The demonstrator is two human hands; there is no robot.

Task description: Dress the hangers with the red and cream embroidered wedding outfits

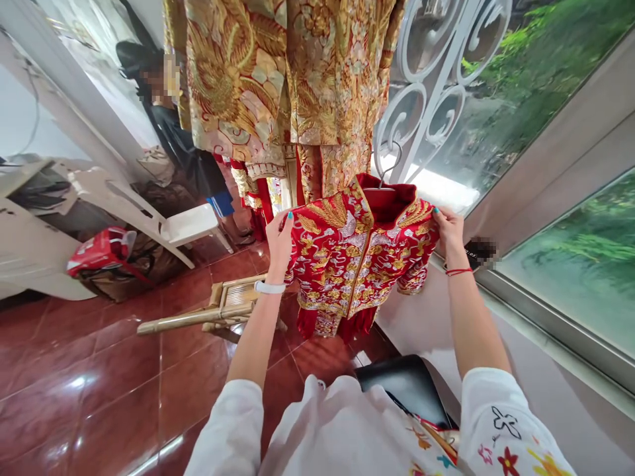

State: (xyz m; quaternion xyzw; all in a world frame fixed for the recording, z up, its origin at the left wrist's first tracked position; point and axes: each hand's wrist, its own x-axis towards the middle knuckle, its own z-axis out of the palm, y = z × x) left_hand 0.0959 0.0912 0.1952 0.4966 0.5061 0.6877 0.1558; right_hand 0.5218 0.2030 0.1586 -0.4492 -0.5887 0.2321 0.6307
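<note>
A small red jacket (342,258) with gold and silver embroidery hangs upright in front of me on a hanger (389,168), whose hook shows above the collar. My left hand (279,237) pinches the shoulder at the picture's left, thumb on the front of the cloth. At the other shoulder, my right hand (449,228) is closed on the fabric in the same way. Most fingers of both hands are hidden behind the jacket. Red fringe-like cloth (357,324) hangs below its hem. Directly behind and above are larger gold embroidered garments (238,79).
A white scrollwork metal grille (421,86) stands by the window at right. A bamboo chair (228,304) is on the tiled floor, with a black seat (407,383) close below me. At left are a white plastic chair (188,223), a red bag (99,251) and another person (183,145).
</note>
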